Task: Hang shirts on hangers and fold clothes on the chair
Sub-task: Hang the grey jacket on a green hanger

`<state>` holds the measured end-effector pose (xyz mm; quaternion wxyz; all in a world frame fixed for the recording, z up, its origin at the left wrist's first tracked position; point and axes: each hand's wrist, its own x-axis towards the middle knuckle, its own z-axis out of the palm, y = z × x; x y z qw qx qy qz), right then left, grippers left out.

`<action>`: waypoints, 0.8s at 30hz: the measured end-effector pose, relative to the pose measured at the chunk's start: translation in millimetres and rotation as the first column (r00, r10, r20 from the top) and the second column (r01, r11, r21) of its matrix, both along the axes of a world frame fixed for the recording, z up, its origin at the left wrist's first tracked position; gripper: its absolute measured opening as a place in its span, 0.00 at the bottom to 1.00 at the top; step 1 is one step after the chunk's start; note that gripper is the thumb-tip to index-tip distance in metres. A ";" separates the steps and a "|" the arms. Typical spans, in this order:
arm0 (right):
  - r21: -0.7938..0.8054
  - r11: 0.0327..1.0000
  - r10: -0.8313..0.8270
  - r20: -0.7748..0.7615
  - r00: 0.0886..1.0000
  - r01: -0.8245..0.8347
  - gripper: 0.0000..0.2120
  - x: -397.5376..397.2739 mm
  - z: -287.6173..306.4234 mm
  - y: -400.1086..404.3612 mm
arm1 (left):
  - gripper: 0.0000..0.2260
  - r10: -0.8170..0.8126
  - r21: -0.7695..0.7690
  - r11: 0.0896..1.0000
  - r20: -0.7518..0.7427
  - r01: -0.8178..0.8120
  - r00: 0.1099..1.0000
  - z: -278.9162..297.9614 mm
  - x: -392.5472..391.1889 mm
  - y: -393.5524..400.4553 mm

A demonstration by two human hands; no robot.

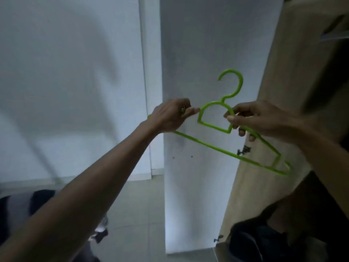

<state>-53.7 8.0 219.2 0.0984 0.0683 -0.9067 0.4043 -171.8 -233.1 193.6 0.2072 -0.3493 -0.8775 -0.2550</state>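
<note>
A bright green hanger (pixel 217 146) is held up in mid-air, hook uppermost, tilted so its right end drops lower. The left hand (pixel 170 116) grips its left shoulder with fingers curled round the bar. The right hand (pixel 258 118) pinches the right shoulder just beside the neck. Behind it stand a white open door (pixel 198 53) and, to the right, a pale wooden wardrobe (pixel 287 72).

The one camera sits on my head, wide-angled, facing forward and slightly down along my outstretched arms. My left hand (pixel 170 116) and right hand (pixel 253 120) meet mid-frame, close to the lens, on a green hanger (pixel 215 146). Behind them stand a white door panel (pixel 198 53) and a wooden wardrobe side (pixel 283 72), with floor (pixel 136 205) along the bottom.
</note>
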 end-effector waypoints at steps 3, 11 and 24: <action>-0.032 0.996 0.083 -0.024 0.996 -0.083 0.10 -35.0 -27.3 -74.4 | 0.17 0.155 -0.041 0.987 0.061 -0.153 0.986 -15.9 9.5 -82.8; -0.164 0.936 0.320 0.032 0.947 -0.311 0.12 -76.5 -76.6 -269.7 | 0.16 0.348 -0.109 0.937 0.206 -0.332 0.915 -42.1 42.4 -281.2; -0.240 0.951 0.219 0.084 0.972 -0.193 0.11 -111.8 -137.8 -538.1 | 0.14 0.337 -0.033 0.929 0.494 -0.370 0.801 -113.2 22.5 -532.1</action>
